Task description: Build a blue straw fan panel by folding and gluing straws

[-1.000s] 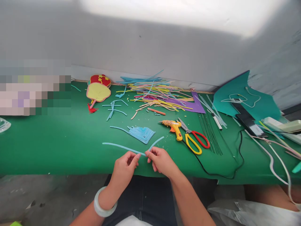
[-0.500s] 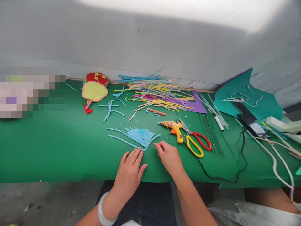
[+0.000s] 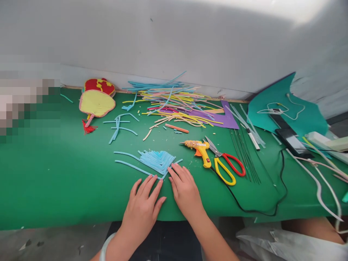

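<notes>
A light-blue fan-shaped piece [image 3: 157, 159] of V-nested fuzzy stems, like pipe cleaners, lies flat on the green table. Along its lower edge runs a bent blue stem [image 3: 136, 168], its corner pointing toward me. My left hand [image 3: 144, 197] lies palm down with fingers spread, the fingertips on this stem left of the corner. On the other side of the corner, my right hand [image 3: 186, 188] has its fingers stretched out, the tips touching the stem's right arm beside the blue piece. Neither hand grips anything.
A yellow glue gun [image 3: 199, 148] and scissors [image 3: 228, 161] lie right of my hands, a black cord trailing nearby. Behind are a pile of coloured stems [image 3: 174, 98], purple sheet [image 3: 231, 116], and yellow fan [image 3: 97, 103]. A phone [image 3: 292, 141] and teal sheet [image 3: 307, 112] lie far right.
My right hand has moved left and its pinched fingers have straightened onto the stem's right arm. My left hand stays at the stem. The view has shifted slightly.
</notes>
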Demonstrator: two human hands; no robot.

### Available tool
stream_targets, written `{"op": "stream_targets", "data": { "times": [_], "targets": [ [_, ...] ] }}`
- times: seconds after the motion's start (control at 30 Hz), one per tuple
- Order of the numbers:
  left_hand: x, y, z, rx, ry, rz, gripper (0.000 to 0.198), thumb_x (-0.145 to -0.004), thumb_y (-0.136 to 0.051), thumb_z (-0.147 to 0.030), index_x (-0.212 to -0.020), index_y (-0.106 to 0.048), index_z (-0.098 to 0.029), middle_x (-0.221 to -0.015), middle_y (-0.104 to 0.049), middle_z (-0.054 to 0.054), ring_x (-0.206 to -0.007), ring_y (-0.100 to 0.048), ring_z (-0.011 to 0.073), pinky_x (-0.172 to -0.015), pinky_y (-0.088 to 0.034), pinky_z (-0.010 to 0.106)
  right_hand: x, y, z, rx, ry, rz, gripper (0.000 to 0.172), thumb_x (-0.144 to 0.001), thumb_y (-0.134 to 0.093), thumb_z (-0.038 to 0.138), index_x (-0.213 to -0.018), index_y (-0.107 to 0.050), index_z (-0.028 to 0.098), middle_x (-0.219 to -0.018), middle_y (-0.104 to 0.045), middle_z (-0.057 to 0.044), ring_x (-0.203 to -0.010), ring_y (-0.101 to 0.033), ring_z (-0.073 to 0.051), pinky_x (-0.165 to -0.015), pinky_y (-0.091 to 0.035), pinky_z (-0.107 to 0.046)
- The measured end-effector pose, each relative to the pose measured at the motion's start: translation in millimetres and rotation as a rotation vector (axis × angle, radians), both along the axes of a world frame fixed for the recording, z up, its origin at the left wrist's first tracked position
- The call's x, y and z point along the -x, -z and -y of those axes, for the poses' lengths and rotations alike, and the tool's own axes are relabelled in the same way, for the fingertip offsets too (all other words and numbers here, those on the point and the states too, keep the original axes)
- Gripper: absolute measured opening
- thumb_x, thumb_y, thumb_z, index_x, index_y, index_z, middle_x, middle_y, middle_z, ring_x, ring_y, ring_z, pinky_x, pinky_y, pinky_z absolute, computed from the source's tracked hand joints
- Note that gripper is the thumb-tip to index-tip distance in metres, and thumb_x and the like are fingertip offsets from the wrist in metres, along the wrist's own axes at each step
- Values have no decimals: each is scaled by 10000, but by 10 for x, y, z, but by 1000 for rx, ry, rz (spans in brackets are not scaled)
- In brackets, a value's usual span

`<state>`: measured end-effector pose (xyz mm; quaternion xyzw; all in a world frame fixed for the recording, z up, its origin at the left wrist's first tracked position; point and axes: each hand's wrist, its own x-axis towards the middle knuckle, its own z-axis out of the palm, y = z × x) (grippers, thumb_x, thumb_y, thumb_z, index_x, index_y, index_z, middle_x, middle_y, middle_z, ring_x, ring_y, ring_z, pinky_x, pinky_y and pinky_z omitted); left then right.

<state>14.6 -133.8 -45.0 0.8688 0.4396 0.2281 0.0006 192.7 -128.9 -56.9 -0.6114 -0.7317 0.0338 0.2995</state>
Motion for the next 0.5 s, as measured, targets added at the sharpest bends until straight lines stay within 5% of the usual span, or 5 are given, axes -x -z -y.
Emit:
{"op": "stream_targets", "data": {
  "times": [0.5],
  "targets": [
    [-68, -59, -7, -1, -45, 52, 332, -992, -500, -296, -1273, -634, -183, -1316, -654, 118, -1259, -578, 267, -1139, -312, 469, 8, -38, -18, -46, 29, 61, 346, -997, -433, 134, -1292, -613, 149, -1342, -642, -117, -1287, -575, -228, -1118, -458, -449]
  ]
}}
